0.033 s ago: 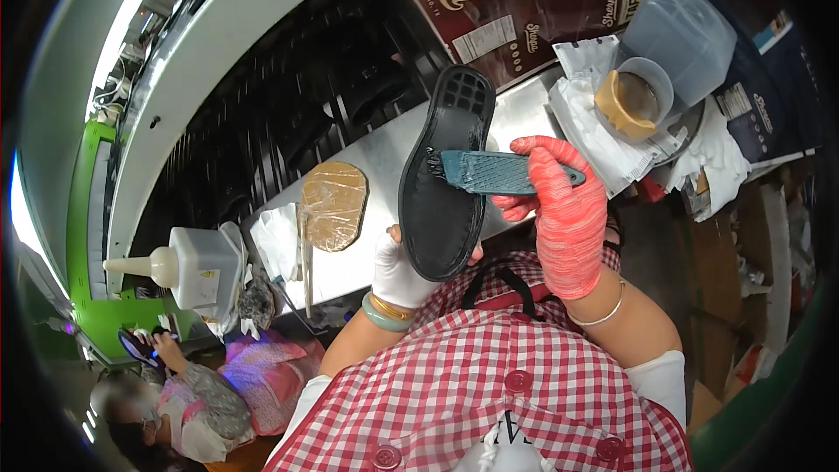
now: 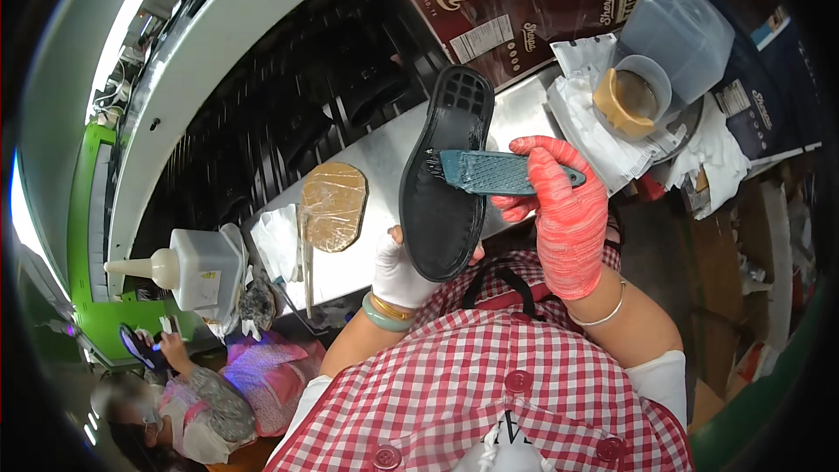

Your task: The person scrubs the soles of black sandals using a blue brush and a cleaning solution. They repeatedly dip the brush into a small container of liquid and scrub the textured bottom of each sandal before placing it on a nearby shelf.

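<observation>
A black shoe sole [image 2: 441, 232] stands nearly lengthwise in front of me, its inner face toward me and its gridded heel end farthest away. My left hand [image 2: 400, 273], in a white glove with bare fingertips, is closed around the near toe end from below. In my right hand [image 2: 568, 223], in a coral-red knit glove, is a teal-handled brush [image 2: 494, 173]. The fingers close on the handle's right end. Dark bristles at the brush's left end touch the inside of the sole near its middle. Part of my left hand is hidden behind the sole.
A film-wrapped tan oval pad [image 2: 334, 207] lies on the metal bench [image 2: 371, 153]. A white nozzle bottle [image 2: 197, 269] is at left. At right are white paper [image 2: 577, 105], a cup of liquid [image 2: 645, 87] and a translucent container [image 2: 686, 22]. A conveyor [image 2: 288, 79] runs behind; a co-worker [image 2: 218, 402] sits lower left.
</observation>
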The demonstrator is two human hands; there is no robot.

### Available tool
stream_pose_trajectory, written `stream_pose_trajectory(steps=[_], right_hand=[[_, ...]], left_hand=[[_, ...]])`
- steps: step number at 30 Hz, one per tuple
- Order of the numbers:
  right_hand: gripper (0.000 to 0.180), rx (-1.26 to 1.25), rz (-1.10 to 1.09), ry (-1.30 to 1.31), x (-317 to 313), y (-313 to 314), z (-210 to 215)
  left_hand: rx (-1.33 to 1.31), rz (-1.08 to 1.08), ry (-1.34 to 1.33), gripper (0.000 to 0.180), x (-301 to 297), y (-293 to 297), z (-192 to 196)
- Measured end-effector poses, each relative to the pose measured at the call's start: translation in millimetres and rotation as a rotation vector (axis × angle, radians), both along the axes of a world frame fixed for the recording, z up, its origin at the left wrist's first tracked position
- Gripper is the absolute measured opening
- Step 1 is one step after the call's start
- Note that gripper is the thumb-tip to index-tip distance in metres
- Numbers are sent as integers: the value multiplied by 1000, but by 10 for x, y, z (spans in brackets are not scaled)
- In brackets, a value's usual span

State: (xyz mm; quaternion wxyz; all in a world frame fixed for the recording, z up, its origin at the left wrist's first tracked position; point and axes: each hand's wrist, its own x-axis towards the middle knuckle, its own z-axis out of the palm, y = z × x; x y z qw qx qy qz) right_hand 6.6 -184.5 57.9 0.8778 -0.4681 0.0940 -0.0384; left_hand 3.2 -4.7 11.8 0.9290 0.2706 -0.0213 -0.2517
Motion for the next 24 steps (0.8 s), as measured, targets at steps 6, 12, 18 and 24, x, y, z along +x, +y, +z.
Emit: stream_pose_trajectory(steps=[6, 12, 18, 24], right_hand=[[20, -58, 47, -5, -106, -25, 32], [19, -131, 109, 37, -188, 26, 115], [16, -177, 206, 95, -248, 36, 207], [15, -281, 251, 46, -309, 57, 197]], left_hand=[[31, -54, 22, 77, -50, -28, -55], [54, -42, 28, 74, -55, -21, -60], [26, 8, 89, 70, -61, -6, -111], [29, 18, 155, 68, -59, 20, -140]])
